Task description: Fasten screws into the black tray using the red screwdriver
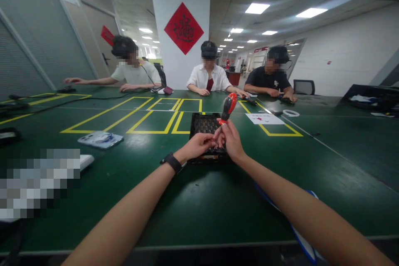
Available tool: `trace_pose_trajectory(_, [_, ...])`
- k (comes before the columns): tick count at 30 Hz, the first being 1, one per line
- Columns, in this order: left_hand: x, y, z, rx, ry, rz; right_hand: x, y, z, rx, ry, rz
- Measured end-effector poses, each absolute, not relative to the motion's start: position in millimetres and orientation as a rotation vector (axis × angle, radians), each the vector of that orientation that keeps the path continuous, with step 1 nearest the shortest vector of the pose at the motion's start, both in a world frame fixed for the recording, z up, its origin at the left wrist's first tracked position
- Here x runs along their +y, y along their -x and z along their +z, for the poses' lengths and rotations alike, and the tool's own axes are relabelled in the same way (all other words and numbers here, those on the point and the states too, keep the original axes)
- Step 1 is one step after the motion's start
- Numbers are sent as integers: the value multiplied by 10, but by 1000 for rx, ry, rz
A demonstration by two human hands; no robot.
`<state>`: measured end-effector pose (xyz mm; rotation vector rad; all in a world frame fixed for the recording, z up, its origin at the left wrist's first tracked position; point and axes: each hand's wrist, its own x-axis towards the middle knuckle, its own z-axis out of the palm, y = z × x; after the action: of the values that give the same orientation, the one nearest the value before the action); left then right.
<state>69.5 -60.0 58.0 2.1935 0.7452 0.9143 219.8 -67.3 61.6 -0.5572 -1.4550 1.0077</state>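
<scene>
A screwdriver (pixel 229 107) with a red and black handle stands tilted, handle up and shaft pointing down toward the left. My right hand (pixel 233 140) is closed around its upper shaft, just below the handle. Close to the lower end of the shaft, my left hand (pixel 198 146), with a dark band on the wrist, has its fingertips pinched together. What those fingertips hold is too small to make out. Both hands are over a black plastic basket (pixel 192 124) with a patterned bottom, and they partly cover it.
A phone in a patterned case (pixel 100 139) lies left on the green table (pixel 149 212), which has yellow tape outlines. A printed white paper (pixel 264 119) and a white tape roll (pixel 291 113) lie to the right. Three people sit across the table. Something blue-edged is below my right forearm.
</scene>
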Motion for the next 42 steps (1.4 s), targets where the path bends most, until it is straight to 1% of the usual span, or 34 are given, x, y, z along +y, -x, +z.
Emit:
trace_pose_trajectory(6, [-579,-710,522,924,-2090,1020,-688,-2192,607,-1453,559,974])
trace_pose_trajectory(17, [-574,-708,535,772,-2121,923,-670,-2193,600,-1447,542,1012])
trace_pose_trajectory(21, [-553,-725,498,926,-2105,1013,-696,-2188,614,-1450,543,985])
trace_pose_trajectory(24, [-535,-718,473,965,-2131,1016,-704,-2188,614,-1451,536,989])
trace_pose_trajectory(34, [-557,-712,508,748,-2141,961,-677,-2191,603,-1429,531,997])
trace_pose_trajectory(40, [-534,-709,483,916,-2182,1008,-688,-2195,601,-1438,534,994])
trace_pose_trajectory(42, [-536,-701,493,899,-2233,988,-686,-2198,603,-1441,530,1012])
